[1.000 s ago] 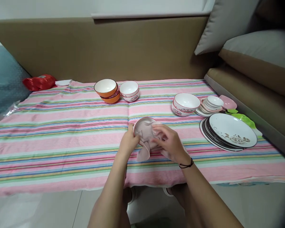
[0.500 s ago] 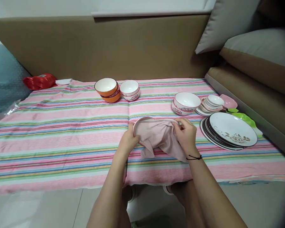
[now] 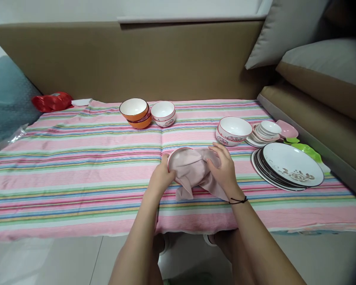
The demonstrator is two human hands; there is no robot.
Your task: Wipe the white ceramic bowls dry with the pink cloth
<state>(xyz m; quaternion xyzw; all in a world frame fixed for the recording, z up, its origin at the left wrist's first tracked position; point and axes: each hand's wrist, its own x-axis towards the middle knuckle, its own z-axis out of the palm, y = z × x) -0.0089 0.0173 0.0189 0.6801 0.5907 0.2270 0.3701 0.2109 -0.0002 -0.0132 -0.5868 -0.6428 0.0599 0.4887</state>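
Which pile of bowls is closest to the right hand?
The white stack beside the small dishes, beyond the right hand; the other white stack and the orange-topped stack are farther left.

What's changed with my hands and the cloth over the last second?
Your right hand moved right, then slightly back left; the pink cloth now spreads further right across the bowl. Your left hand still grips that bowl; the plates stayed put.
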